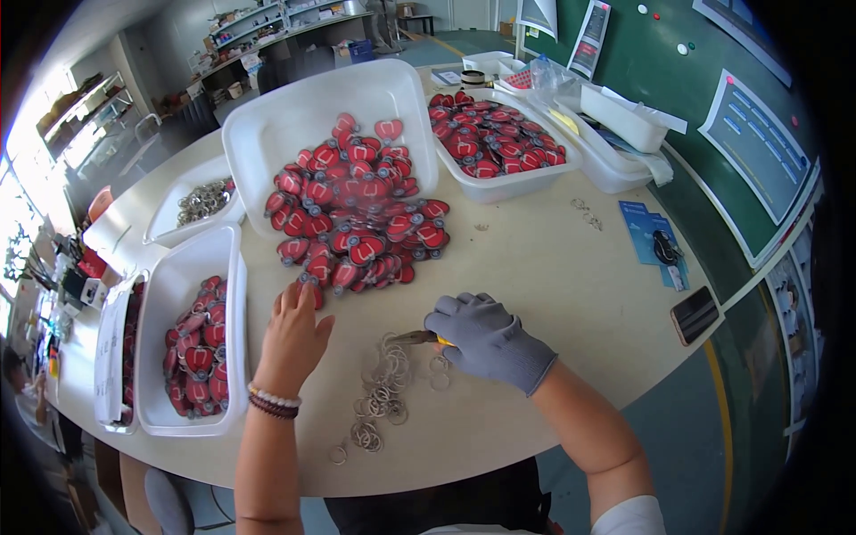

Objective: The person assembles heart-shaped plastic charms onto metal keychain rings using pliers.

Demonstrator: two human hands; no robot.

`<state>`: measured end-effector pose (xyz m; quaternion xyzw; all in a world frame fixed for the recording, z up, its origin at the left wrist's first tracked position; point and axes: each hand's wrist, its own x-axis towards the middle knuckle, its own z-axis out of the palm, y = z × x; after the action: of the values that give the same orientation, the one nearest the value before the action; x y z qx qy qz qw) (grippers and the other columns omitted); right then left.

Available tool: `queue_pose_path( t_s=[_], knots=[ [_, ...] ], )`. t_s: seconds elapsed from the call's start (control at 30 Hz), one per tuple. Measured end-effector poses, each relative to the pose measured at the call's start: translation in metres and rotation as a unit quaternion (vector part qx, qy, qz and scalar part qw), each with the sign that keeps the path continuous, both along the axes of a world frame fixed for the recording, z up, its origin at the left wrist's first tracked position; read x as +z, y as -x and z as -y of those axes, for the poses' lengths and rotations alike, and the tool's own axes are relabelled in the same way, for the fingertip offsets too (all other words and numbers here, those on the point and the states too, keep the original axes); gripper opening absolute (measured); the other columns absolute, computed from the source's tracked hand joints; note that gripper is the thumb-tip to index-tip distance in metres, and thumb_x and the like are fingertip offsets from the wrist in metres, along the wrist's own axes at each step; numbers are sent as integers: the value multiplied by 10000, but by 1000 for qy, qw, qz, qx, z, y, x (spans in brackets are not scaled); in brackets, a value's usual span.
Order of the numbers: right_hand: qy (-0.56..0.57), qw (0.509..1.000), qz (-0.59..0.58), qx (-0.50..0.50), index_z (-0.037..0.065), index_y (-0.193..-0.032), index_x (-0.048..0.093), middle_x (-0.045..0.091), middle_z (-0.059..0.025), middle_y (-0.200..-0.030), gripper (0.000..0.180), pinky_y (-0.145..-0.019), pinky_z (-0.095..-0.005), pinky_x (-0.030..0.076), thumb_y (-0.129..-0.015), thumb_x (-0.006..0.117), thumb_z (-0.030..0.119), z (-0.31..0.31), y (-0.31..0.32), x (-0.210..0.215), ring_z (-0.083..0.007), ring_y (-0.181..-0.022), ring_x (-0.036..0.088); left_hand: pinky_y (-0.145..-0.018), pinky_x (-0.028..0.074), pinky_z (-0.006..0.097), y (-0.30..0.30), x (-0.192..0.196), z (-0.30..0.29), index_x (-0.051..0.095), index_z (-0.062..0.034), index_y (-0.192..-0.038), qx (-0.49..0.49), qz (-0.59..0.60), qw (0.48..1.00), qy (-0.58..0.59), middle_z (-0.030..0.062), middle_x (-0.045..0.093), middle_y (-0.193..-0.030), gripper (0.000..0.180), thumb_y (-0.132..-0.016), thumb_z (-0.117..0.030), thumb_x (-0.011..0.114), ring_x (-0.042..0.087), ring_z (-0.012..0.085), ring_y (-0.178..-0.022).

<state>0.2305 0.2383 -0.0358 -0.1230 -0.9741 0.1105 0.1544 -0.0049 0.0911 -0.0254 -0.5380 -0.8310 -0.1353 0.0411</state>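
Observation:
My left hand (pixel 292 337), bare with bead bracelets at the wrist, reaches to the near edge of a pile of red and black heart-like tags (pixel 366 245). Its fingers are stretched out, thumb apart, and the fingertips overlap a tag at the pile's edge; whether they touch it I cannot tell. In a grey knitted glove, my right hand (pixel 489 339) is closed around pliers (pixel 414 337), whose yellow grip shows a little. The jaws point left over the top of a heap of metal split rings (pixel 385 379). A few loose rings (pixel 440 374) lie near the glove.
A white tub (pixel 241 134) tilts behind the pile, its tags spilling onto the table (pixel 535 267). Other tag tubs stand left (pixel 236 339) and back right (pixel 499 189). A tray of metal parts (pixel 165 234) lies far left. Keys (pixel 665 250) and a phone (pixel 695 316) sit right.

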Motion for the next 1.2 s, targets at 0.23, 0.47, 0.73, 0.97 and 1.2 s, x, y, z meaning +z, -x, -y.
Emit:
queue_pose_path(
  t_s=[0.23, 0.47, 0.73, 0.97, 1.2],
  knots=[
    [-9, 999, 32, -5, 88, -939, 605, 621, -71, -935, 234, -798, -419, 476, -763, 703, 206, -3, 4, -5, -273, -909, 619, -962, 461, 439, 21, -21, -15, 451, 43, -1301, 62, 32, 998, -9, 217, 531, -1284, 516, -881, -187, 643, 527, 392, -1170],
    [11, 1000, -1, -13, 74, -920, 592, 623, -84, -899, 210, -741, -410, 494, -805, 695, 215, -7, 1, 9, -282, -874, 628, -822, 507, 349, 8, 1, -14, 545, -24, -1165, 51, 277, 955, -91, 103, 629, -1055, 326, -867, -67, 672, 636, 220, -977],
    [479, 873, -93, -21, 25, -898, 587, 583, -25, -746, 152, -627, -253, 422, -903, 679, 147, 15, 2, 33, -81, -665, 505, -854, 553, 325, -68, 19, 6, 555, -74, -1020, -62, 829, 499, -245, 49, 666, -988, 71, -967, -27, 558, 663, 159, -953],
    [546, 832, -97, 5, 15, -950, 598, 579, -9, -767, 167, -620, -248, 427, -918, 664, 165, 29, 4, 33, -55, -678, 497, -891, 551, 326, -84, 12, 9, 557, -76, -1050, -65, 854, 422, -298, 66, 679, -1011, 140, -945, 17, 572, 675, 189, -990],
    [570, 815, -105, -14, 19, -910, 579, 533, -2, -732, 173, -598, -252, 412, -909, 675, 163, 29, 6, 36, -51, -663, 479, -883, 564, 319, -88, 8, 12, 525, -72, -1051, -74, 865, 395, -301, 102, 674, -1041, 138, -951, 15, 562, 674, 203, -998]
  ],
)
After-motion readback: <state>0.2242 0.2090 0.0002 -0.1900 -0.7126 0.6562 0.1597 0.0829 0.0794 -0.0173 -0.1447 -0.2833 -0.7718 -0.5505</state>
